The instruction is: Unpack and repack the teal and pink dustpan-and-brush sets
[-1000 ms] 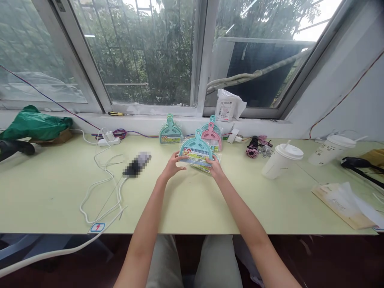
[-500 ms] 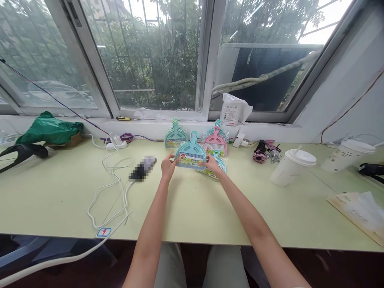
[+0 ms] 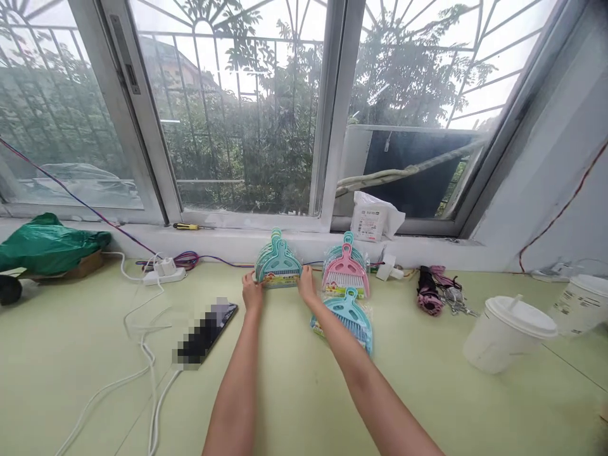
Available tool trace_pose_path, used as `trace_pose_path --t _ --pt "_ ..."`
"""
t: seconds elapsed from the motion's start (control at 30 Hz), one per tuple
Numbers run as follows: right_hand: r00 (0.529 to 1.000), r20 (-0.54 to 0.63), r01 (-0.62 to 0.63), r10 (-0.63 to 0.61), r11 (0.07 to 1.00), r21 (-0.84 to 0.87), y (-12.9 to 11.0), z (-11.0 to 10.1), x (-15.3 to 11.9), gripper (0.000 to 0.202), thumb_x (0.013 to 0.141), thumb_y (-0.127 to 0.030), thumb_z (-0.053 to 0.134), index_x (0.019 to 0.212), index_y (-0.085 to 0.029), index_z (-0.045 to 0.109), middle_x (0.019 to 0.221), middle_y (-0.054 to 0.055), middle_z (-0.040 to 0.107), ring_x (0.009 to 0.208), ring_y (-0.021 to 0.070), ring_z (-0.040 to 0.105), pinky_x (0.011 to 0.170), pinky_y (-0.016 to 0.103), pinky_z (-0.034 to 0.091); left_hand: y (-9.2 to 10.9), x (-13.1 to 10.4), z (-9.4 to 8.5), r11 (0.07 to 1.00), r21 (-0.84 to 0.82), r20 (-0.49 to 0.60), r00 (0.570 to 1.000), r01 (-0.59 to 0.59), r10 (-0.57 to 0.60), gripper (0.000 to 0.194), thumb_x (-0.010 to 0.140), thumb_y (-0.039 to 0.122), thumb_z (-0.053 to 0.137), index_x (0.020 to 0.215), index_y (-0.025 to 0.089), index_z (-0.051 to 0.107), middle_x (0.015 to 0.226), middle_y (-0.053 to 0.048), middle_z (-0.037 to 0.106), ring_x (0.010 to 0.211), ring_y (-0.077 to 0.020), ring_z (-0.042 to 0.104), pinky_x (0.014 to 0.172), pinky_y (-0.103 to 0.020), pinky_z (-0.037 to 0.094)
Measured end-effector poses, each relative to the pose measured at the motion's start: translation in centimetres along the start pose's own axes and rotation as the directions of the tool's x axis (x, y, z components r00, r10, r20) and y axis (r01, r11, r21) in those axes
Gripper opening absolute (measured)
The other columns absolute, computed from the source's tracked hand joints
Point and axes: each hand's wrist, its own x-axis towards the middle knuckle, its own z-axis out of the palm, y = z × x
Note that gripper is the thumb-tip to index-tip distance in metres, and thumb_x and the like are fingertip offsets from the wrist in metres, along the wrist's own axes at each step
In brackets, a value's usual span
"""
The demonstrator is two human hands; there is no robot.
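Both my hands grip a blue-green dustpan and brush set (image 3: 280, 269) by its lower corners. My left hand (image 3: 251, 291) is closed on the left corner, my right hand (image 3: 306, 285) on the right one. The set stands upright against a row of similar sets (image 3: 275, 235) under the window, and hides most of them. Right of it, a pink dustpan and brush set (image 3: 346, 272) stands upright in front of several others. Before that one, a light-blue dustpan and brush set (image 3: 349, 316) in clear wrap lies on the table, partly behind my right forearm.
A phone (image 3: 209, 335) with white cables lies to the left, near a power strip (image 3: 164, 272). Lidded white cups (image 3: 508, 332) stand at the right. A folded umbrella (image 3: 429, 291) lies near the wall. A screwdriver (image 3: 186, 226) and a white package (image 3: 373, 218) rest on the sill.
My hands have carried the blue-green set away from me, to the left-hand row at the wall. The light-blue set on the table is less covered. My view has tilted up and moved closer.
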Motion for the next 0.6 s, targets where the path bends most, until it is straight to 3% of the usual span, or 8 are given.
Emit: trace_pose_path --t 0.13,0.33,0.47,0.6 --pt "0.998 0.024 0.066 -0.066 0.998 -0.002 -0.6 1.9 1.3 0.051 0.088 -0.025 0.045 0.138 -0.017 0.036 0.133 0.022 0.047 0.116 0.0345 0.052 0.081 0.044 0.05 -0.7 1.8 1.7 0.985 0.17 0.012 0.999 0.041 -0.044 0.036 0.091 0.032 0.044 0.121 0.013 0.051 0.117 -0.02 0.05 0.108 -0.0309 0.054 0.08 -0.041 0.046" --pt "0.993 0.046 0.113 -0.111 0.992 -0.051 -0.9 2.7 1.4 0.065 0.089 -0.025 0.043 0.148 -0.019 0.017 0.143 0.02 0.04 0.123 0.0337 0.046 0.085 0.043 0.05 -1.3 2.2 2.4 0.975 0.223 0.004 1.0 0.023 -0.025 0.038 0.093 0.031 0.035 0.121 0.013 0.052 0.114 -0.02 0.051 0.113 -0.0343 0.046 0.085 -0.047 0.044" --pt "0.991 0.064 0.119 -0.12 0.993 0.017 -0.5 0.6 1.3 0.062 0.089 -0.028 0.046 0.146 -0.017 0.023 0.147 0.019 0.034 0.126 0.0325 0.044 0.09 0.043 0.046 -1.7 2.3 2.4 0.987 0.154 -0.01 0.999 0.048 -0.047 0.049 0.091 0.032 0.041 0.134 0.009 0.04 0.122 -0.023 0.048 0.118 -0.0353 0.043 0.095 -0.051 0.038" --pt "0.989 -0.12 0.103 -0.091 0.99 0.096 2.9 -4.3 -1.0 0.043 0.088 -0.025 0.044 0.13 -0.019 0.046 0.13 0.013 0.051 0.119 0.0251 0.05 0.094 0.039 0.043 -1.8 1.4 2.1 0.998 0.055 -0.071 0.997 0.035 -0.031 0.067 0.086 0.034 0.051 0.14 0.003 0.026 0.129 -0.026 0.04 0.125 -0.0347 0.039 0.101 -0.05 0.034"
